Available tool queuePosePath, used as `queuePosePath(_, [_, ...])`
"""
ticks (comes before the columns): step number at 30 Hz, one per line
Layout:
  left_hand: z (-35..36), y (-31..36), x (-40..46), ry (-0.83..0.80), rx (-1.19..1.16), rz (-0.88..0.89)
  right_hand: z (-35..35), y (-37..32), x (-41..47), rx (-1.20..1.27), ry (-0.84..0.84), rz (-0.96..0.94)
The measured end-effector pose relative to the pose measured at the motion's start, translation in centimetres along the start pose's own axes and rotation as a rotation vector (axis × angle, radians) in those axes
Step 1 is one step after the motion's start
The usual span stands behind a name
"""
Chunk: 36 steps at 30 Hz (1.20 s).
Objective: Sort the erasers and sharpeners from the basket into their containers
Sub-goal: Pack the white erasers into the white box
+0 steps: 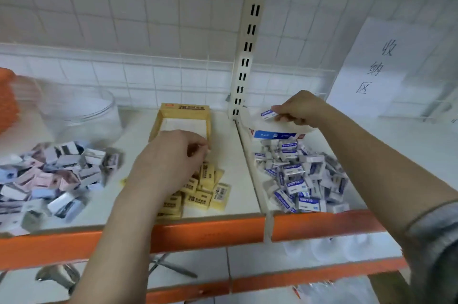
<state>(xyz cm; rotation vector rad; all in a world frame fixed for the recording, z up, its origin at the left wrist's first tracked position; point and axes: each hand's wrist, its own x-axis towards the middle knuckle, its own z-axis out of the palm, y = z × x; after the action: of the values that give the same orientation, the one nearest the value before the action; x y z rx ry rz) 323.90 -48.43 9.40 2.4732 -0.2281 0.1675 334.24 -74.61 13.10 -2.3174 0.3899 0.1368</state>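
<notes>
My right hand (300, 108) pinches a white-and-blue eraser (268, 114) above the white-and-blue box (275, 134) at the back of the right shelf. A heap of blue-and-white erasers (301, 177) lies in front of that box. My left hand (171, 160) hovers at the near rim of the yellow 2B box (184, 115), fingers pinched together; a small yellow item seems held in them but is mostly hidden. Yellow erasers (205, 192) lie in a pile under and beside that hand. Small pastel sharpener boxes (49, 179) are heaped at the left.
A clear round plastic container (81, 115) stands behind the sharpener heap, and an orange basket (7, 100) is at the far left edge. A slotted metal upright (247, 43) divides the two shelves. A paper sign (376, 68) hangs on the right wire grid. Orange shelf edges (210, 232) run along the front.
</notes>
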Motion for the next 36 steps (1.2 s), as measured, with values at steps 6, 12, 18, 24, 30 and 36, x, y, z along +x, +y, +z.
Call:
queuePosePath(6, [0.3,1.2,0.0,0.018,0.016,-0.059,0.6,0.2,2.5,0.004,-0.109,0.075])
queuePosePath(12, [0.0,0.8,0.4,0.014,0.039,-0.07,2.1,-0.4,4.0,-0.014,-0.143,0.096])
queuePosePath(18, [-0.2,0.0,0.9,-0.006,0.058,-0.088,3.4,-0.4,5.2,-0.141,-0.094,0.078])
queuePosePath(24, [-0.2,-0.3,1.7,-0.037,0.048,-0.051,3.7,0.1,5.6,-0.211,0.038,0.033])
queuePosePath(30, [0.2,-0.1,2.5,-0.072,0.051,0.018,1.9,0.2,4.4,-0.137,0.125,0.055])
queuePosePath(36, [1.8,1.8,2.8,-0.059,0.058,0.062,-2.1,2.5,-0.7,0.01,0.223,-0.088])
